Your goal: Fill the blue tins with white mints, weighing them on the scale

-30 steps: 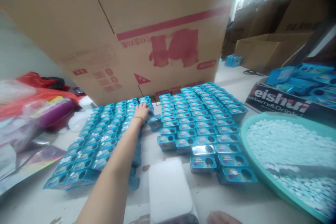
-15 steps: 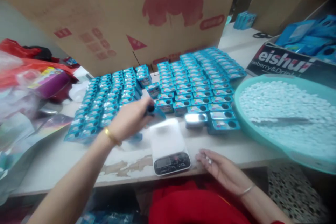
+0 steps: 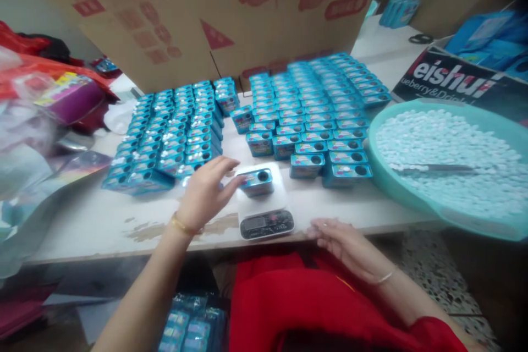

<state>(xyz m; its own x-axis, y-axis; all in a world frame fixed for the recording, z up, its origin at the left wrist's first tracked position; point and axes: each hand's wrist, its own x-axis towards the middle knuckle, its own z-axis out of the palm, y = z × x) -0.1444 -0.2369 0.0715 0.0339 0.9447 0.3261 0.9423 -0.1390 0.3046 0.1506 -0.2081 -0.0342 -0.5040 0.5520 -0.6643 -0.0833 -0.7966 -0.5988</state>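
A small blue tin [image 3: 256,181] with a dark round spot on its lid stands on the white kitchen scale [image 3: 264,212]. My left hand [image 3: 210,184] is at the tin's left end, thumb touching or nearly touching its corner, fingers apart. To the right of the scale, above the table's front edge, my right hand [image 3: 340,242] is half curled with its fingertips together. Small white tablets showed in it a moment ago; the fingers now hide them. Behind the scale, blue tins [image 3: 311,148] stand in close rows, and another block of tins [image 3: 165,143] is at the left.
A turquoise basin [image 3: 412,198] full of white tablets [image 3: 454,143] stands at the right, a dark flat tool [image 3: 437,168] lying on them. A large cardboard box [image 3: 173,22] rises behind the tins. Plastic bags and packaging [image 3: 70,99] crowd the left side.
My left hand has put the tin down on the scale and loosened its fingers. My right hand has stayed near the scale, its fingers more closed. The view has tilted downward.
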